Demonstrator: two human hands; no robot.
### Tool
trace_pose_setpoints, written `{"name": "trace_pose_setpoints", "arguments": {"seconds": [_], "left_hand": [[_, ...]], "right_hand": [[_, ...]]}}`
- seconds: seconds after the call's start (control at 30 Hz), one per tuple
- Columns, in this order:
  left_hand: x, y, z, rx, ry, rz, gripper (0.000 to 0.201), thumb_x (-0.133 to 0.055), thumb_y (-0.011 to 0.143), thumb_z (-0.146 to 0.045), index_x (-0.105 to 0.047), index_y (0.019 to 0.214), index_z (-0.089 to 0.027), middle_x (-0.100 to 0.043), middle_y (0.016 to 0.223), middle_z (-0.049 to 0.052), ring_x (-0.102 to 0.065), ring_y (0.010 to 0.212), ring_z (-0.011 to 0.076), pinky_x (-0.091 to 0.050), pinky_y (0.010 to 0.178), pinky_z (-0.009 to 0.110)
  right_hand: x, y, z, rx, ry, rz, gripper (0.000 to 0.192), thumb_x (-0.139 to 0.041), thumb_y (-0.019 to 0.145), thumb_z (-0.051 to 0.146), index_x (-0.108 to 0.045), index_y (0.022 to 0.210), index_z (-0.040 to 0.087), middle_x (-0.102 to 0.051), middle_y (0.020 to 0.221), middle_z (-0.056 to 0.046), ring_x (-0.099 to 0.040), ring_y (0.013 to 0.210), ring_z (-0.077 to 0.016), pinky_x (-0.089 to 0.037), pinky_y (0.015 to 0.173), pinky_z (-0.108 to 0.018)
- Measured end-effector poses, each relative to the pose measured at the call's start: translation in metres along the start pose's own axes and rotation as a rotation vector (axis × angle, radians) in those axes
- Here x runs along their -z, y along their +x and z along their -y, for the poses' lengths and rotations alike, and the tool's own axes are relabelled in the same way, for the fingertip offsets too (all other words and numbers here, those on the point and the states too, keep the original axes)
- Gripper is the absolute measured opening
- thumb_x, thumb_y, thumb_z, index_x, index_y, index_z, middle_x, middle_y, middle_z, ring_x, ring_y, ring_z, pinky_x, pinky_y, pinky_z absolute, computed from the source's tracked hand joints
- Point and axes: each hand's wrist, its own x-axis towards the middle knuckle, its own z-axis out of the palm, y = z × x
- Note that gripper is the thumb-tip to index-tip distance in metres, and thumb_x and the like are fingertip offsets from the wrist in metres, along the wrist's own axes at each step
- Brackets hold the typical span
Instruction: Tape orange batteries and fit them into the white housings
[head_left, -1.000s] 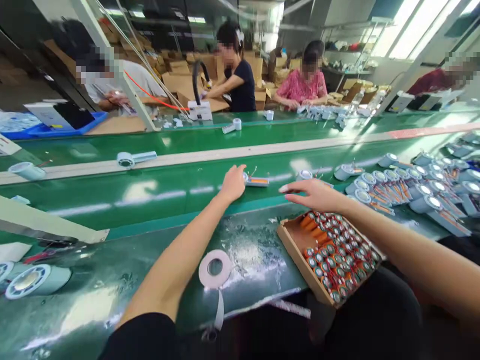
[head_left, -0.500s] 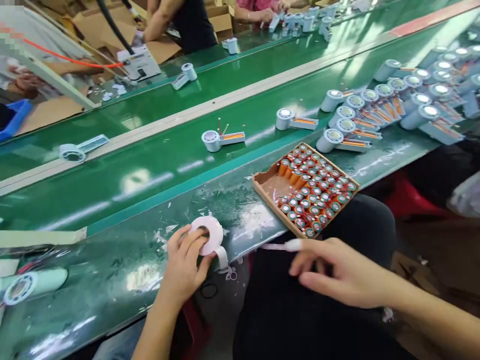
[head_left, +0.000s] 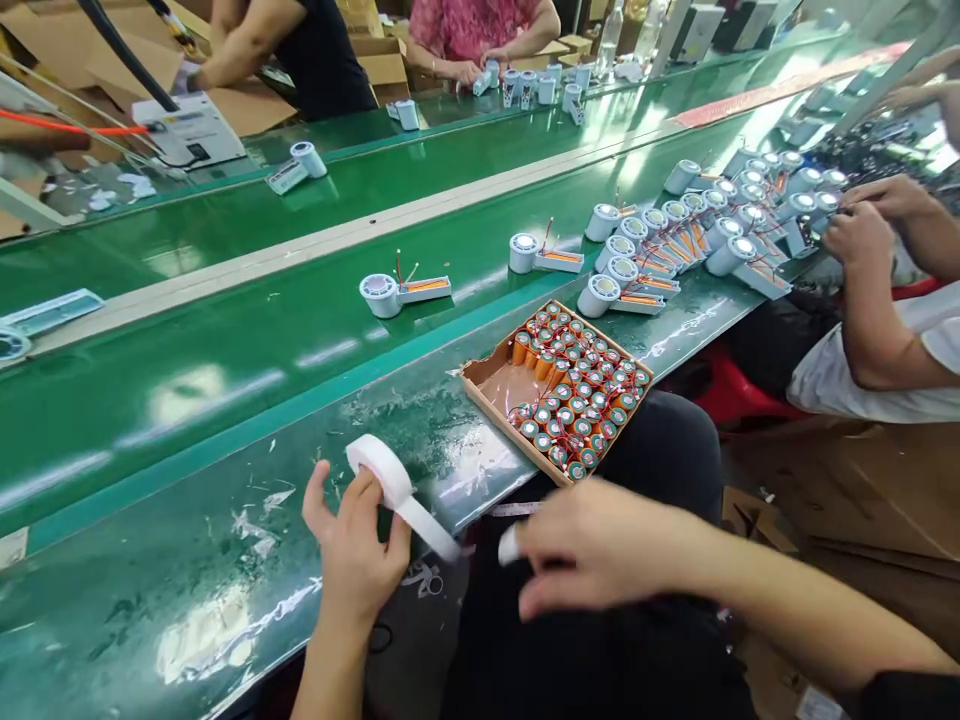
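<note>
My left hand (head_left: 360, 550) holds a roll of white tape (head_left: 379, 465), its fingers hooked into the core. A loose strip of the tape hangs from the roll toward the lower right, its end blurred. My right hand (head_left: 592, 550) is a little blurred above my lap, to the right of that strip and apart from it. A white covering wraps one fingertip, and the thumb is held away from that finger; nothing shows between them. Beyond the right hand, a shallow cardboard box (head_left: 487, 395) holds several orange battery cells (head_left: 577, 400) with green-and-white tops and red wires.
Light-blue fan-like housings (head_left: 380, 295) with orange strips stand along the green conveyor (head_left: 300, 350), crowded at the right. A co-worker's hands (head_left: 862, 225) work there. Other people stand across the belt. A marked pale strip (head_left: 516, 509) lies along the bench edge.
The view has swung to the right. The tape roll has tipped up in my left hand, and a longer strip hangs from it. My right hand has come nearer to the roll.
</note>
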Motion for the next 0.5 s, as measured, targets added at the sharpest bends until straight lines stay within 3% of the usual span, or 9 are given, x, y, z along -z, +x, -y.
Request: {"name": "trace_pose_setpoints", "arguments": {"seconds": [0.07, 0.13, 0.2, 0.33, 0.43, 0.5], "left_hand": [[-0.003, 0.001, -0.003, 0.008, 0.058, -0.007, 0.021, -0.056, 0.087, -0.016, -0.061, 0.107, -0.020, -0.068, 0.116, 0.012, -0.051, 0.133, 0.0378, -0.023, 0.121, 0.070], [-0.004, 0.002, -0.005, -0.018, 0.104, -0.009, 0.023, -0.058, 0.087, -0.016, -0.062, 0.110, -0.017, -0.068, 0.119, 0.014, -0.044, 0.139, 0.0416, -0.029, 0.119, 0.070], [-0.004, 0.002, -0.005, -0.049, 0.129, -0.035, 0.028, -0.059, 0.089, -0.016, -0.061, 0.116, -0.014, -0.067, 0.122, 0.017, -0.035, 0.144, 0.0444, -0.033, 0.116, 0.070], [-0.002, -0.002, -0.003, -0.099, 0.141, -0.081, 0.029, -0.058, 0.091, -0.014, -0.059, 0.120, -0.012, -0.066, 0.122, 0.017, -0.032, 0.146, 0.0432, -0.035, 0.115, 0.068], [-0.002, -0.003, -0.004, -0.130, 0.131, -0.085, 0.030, -0.058, 0.091, -0.013, -0.058, 0.121, -0.011, -0.065, 0.123, 0.018, -0.030, 0.147, 0.0427, -0.035, 0.115, 0.067], [-0.003, -0.002, -0.004, -0.130, 0.127, -0.080, 0.030, -0.058, 0.091, -0.012, -0.058, 0.121, -0.010, -0.065, 0.124, 0.018, -0.030, 0.147, 0.0431, -0.035, 0.115, 0.066]], "right_hand": [[0.037, 0.012, -0.028, -0.097, -0.174, -0.316, 0.019, -0.064, 0.104, 0.038, -0.069, 0.107, 0.019, -0.069, 0.094, -0.004, -0.064, 0.090, -0.0220, -0.047, 0.082, -0.031], [0.064, 0.031, -0.056, -0.217, -0.436, -0.501, 0.021, -0.067, 0.102, 0.030, -0.066, 0.117, 0.016, -0.067, 0.108, -0.010, -0.059, 0.104, -0.0272, -0.045, 0.092, -0.037], [0.075, 0.052, -0.078, -0.312, -0.628, -0.515, 0.029, -0.075, 0.096, 0.034, -0.066, 0.116, 0.015, -0.064, 0.113, -0.013, -0.055, 0.107, -0.0308, -0.045, 0.092, -0.040], [0.066, 0.078, -0.098, -0.373, -0.747, -0.502, 0.021, -0.078, 0.091, 0.028, -0.066, 0.105, 0.018, -0.063, 0.112, -0.011, -0.053, 0.107, -0.0315, -0.044, 0.086, -0.041], [0.061, 0.079, -0.101, -0.277, -0.599, -0.514, 0.012, -0.075, 0.090, 0.019, -0.064, 0.095, 0.021, -0.066, 0.104, -0.007, -0.055, 0.106, -0.0303, -0.042, 0.090, -0.044], [0.066, 0.071, -0.102, -0.229, -0.309, -0.603, 0.011, -0.074, 0.089, 0.022, -0.064, 0.094, 0.022, -0.067, 0.097, -0.004, -0.059, 0.101, -0.0282, -0.044, 0.091, -0.044]]}}
